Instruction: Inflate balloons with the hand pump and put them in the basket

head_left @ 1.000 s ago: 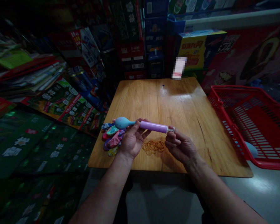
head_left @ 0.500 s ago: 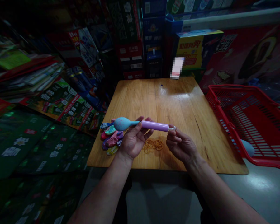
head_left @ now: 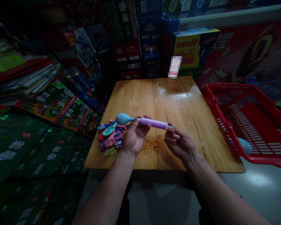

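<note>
A purple hand pump [head_left: 153,123] lies roughly level above the wooden table. On its left end sits a slightly inflated blue balloon [head_left: 123,118]. My left hand [head_left: 134,136] is closed round the balloon's neck and the pump's tip. The fingers of my right hand [head_left: 179,140] pinch the white handle at the pump's right end, which is pushed close to the barrel. Beneath and left of my left hand is a pile of colourful uninflated balloons [head_left: 111,139]. Orange rubber bands [head_left: 152,146] lie between my hands on the table.
The wooden table [head_left: 173,104] bears a small blue dot near its far edge. A red basket [head_left: 234,125] stands to its right with a blue balloon [head_left: 244,146] inside. Stacked boxes [head_left: 60,100] crowd the left, and a yellow and blue box [head_left: 189,50] stands behind.
The view has shifted slightly. My left hand's fingers have closed in nearer the balloon's neck and the pump's tip. The blue balloon now tilts a little differently.
</note>
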`<state>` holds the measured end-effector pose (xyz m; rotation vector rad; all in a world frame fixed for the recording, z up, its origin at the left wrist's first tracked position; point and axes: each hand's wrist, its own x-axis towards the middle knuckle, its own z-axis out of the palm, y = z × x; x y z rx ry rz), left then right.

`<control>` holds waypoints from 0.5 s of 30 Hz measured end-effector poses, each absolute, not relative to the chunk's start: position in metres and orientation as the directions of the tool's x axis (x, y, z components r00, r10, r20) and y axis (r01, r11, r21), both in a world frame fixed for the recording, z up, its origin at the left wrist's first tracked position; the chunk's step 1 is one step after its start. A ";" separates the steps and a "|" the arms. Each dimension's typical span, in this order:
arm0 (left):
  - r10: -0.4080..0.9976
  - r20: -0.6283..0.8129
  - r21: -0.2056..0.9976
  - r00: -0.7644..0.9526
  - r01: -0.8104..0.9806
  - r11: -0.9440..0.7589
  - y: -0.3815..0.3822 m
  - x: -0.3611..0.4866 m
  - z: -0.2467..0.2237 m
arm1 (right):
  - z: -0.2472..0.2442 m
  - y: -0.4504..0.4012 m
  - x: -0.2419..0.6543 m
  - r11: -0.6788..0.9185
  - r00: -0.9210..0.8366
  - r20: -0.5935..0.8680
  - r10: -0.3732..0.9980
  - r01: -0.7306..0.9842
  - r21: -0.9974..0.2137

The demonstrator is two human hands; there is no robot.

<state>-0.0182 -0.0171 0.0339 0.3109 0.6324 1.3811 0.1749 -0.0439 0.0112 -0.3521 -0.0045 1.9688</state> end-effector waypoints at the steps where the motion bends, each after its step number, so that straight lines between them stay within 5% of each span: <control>1: 0.975 -0.219 0.581 0.025 -0.800 0.151 -0.016 -0.019 0.035 | 0.012 -0.043 0.178 -0.413 -0.370 -0.242 0.897 -0.897 -0.161; 7: 0.981 -0.164 0.631 -0.105 -0.775 0.022 -0.009 -0.030 0.039 | 0.019 -0.040 0.196 -0.338 -0.300 -0.206 0.932 -0.923 -0.186; 15: 0.979 -0.201 0.600 0.006 -0.789 0.128 -0.025 -0.007 0.031 | 0.012 -0.053 0.170 -0.432 -0.387 -0.211 0.898 -0.869 -0.243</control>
